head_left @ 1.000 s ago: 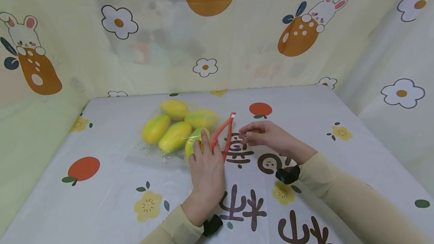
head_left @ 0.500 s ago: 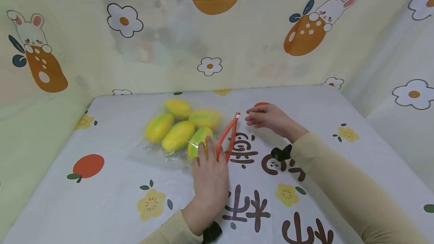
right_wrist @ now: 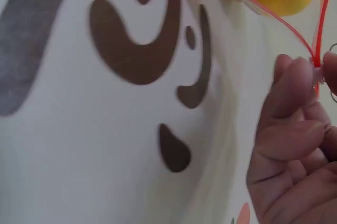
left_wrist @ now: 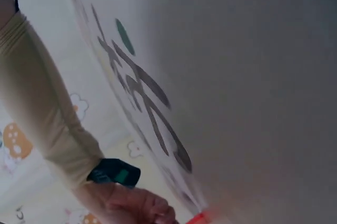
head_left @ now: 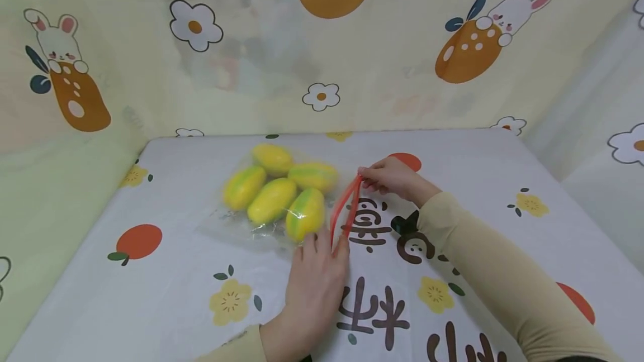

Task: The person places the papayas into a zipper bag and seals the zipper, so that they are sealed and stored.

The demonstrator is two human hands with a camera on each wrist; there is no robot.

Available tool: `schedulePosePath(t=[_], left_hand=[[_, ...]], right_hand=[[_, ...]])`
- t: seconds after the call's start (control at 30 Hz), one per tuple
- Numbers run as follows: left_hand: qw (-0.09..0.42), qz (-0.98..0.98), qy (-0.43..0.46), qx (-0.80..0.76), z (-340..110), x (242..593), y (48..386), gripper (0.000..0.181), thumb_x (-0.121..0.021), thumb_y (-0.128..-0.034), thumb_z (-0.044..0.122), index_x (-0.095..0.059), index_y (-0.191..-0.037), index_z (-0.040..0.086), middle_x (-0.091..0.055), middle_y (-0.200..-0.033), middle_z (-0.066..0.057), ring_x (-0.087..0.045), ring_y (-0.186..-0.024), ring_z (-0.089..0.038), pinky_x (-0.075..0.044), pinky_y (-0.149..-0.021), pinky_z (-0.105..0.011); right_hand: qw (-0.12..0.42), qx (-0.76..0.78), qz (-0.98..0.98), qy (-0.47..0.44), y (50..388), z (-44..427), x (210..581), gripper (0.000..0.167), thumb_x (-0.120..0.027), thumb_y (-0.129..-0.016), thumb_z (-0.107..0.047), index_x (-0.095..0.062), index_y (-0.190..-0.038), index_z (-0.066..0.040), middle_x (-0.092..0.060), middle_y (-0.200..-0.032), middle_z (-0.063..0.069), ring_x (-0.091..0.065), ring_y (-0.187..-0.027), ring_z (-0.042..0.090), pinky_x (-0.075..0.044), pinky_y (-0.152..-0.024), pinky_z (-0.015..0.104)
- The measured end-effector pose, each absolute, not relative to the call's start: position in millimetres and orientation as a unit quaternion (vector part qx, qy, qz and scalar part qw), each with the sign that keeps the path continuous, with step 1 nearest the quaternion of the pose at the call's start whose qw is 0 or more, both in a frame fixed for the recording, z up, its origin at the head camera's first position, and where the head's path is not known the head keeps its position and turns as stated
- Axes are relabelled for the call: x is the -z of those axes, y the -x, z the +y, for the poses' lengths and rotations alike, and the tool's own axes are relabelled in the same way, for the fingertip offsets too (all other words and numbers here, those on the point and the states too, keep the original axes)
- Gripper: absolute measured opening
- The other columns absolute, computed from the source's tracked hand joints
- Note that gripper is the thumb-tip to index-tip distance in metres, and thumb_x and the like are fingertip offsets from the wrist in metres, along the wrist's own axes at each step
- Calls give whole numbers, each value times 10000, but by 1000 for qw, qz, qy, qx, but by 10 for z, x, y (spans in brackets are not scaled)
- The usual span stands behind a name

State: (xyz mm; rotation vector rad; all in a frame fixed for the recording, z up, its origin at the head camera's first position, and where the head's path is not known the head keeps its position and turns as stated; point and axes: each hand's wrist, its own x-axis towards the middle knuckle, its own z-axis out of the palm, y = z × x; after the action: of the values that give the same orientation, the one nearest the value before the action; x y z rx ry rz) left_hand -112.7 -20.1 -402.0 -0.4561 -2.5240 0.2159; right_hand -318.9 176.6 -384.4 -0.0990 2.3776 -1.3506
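Note:
On the cloth lies a clear plastic zip bag (head_left: 269,233) with several yellow-green mangoes (head_left: 271,201) inside. Along its right side the red zip strip (head_left: 355,200) is spread apart into two lines that meet at the far end. There my right hand (head_left: 392,179) pinches the small pale slider (right_wrist: 317,74) between thumb and fingertips, as the right wrist view shows. My left hand (head_left: 317,278) holds the near end of the zip between thumb and fingers. Its fingertips are partly hidden in the left wrist view, where only a bit of red shows.
A white cloth (head_left: 191,289) printed with fruit, flowers and brown characters covers the table. Printed cream curtains (head_left: 261,71) stand behind it and at both sides. A dark wrist camera (head_left: 405,224) sits at the right cuff.
The right hand has moved onto the far end of the red zip and now pinches it. The left hand has drawn back from the mangoes towards the zip's near end.

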Motion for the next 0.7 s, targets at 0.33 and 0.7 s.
schedulePosePath(t=[0.33, 0.7], left_hand=[[264, -907, 294, -148, -111, 3903, 1177, 306, -713, -928, 222, -689, -1224, 146, -691, -916, -25, -549, -665, -145, -468, -482, -210], [95, -948, 298, -63, 78, 3193, 1620, 475, -732, -921, 457, -611, -1215, 105, -671, -999, -24, -647, -785, -186, -550, -608, -265]], right_hand=[[190, 487, 851, 49, 3350, 1826, 3822, 344, -608, -1033, -248, -687, -1063, 85, -669, -792, 5, -566, -691, 111, -438, -598, 209], [182, 501, 844, 67, 3480, 1744, 3811, 300, -607, -1023, -200, -692, -1067, 85, -627, -719, -47, -546, -662, 86, -423, -589, 196]])
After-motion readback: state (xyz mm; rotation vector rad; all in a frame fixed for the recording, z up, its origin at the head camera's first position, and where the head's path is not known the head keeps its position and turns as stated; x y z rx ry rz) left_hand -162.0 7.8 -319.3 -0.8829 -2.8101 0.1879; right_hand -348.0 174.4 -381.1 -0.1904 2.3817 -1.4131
